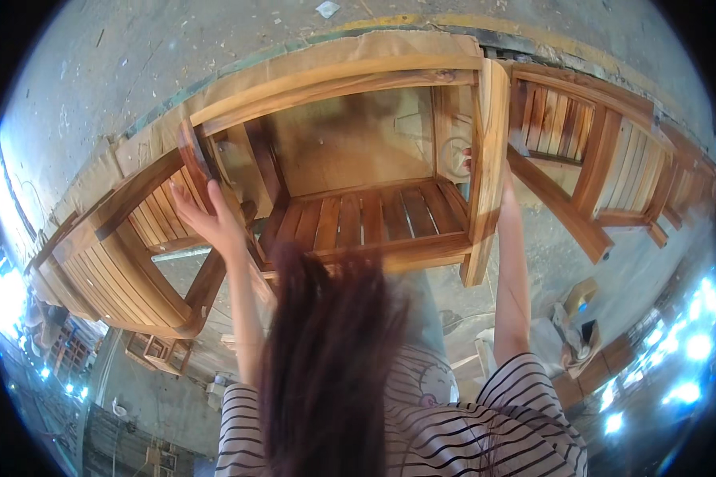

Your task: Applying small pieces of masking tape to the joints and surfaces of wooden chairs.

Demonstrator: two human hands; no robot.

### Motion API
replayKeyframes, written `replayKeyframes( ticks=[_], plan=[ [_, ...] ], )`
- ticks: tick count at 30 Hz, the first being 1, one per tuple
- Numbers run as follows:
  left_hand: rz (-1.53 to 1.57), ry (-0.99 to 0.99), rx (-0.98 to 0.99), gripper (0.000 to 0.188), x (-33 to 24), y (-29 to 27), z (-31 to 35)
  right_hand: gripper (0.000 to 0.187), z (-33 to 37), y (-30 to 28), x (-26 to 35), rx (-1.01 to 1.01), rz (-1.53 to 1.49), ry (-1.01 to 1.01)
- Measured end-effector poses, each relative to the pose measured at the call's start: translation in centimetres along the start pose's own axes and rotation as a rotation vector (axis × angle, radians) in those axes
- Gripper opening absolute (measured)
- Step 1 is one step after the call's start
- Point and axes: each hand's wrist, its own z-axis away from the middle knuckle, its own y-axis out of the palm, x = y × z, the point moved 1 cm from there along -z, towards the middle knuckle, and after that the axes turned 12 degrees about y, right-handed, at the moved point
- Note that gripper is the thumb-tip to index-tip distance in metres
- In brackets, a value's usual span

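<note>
A wooden chair frame (350, 86) with a slatted panel (338, 222) along its near side lies in front of me on a surface covered with brown paper. My left hand (215, 222) is raised beside the frame's left upright (195, 155), fingers spread and nothing in them. Whether it touches that wood I cannot tell. At the opposite side, my right hand (507, 184) reaches round the right post (488, 171). Its fingertips show on the post's inner side, while the post hides most of the hand. Long hair covers part of the near edge.
Another slatted chair (119, 274) stands close on the left. More slatted wooden pieces (624, 171) line the right, one leg (561, 203) slanting toward me. Brown paper (294, 63) edges the far side. Small wooden frames (157, 352) sit on the floor at lower left.
</note>
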Motion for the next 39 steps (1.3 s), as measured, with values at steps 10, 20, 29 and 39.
replayKeyframes(
  ticks=[10, 20, 29, 39],
  plan=[
    [0.381, -0.004, -0.038, 0.022, -16.8, 20.7, 5.5, 0.017, 5.8, 6.3, 0.4, -0.958, 0.536, -0.862],
    [0.267, 0.164, -0.284, 0.014, -17.7, 25.6, 7.7, 0.014, 6.3, 7.4, 0.9, -0.995, 0.536, -0.949],
    [0.288, 0.08, -0.445, 0.016, -18.2, 26.5, 8.5, 0.013, 5.9, 6.4, 0.5, -0.833, 0.258, -0.977],
    [0.935, -0.518, -0.417, 0.05, -15.1, 29.7, 6.2, 0.015, 14.7, 1.9, -5.9, -0.706, -0.013, -0.916]
  ],
)
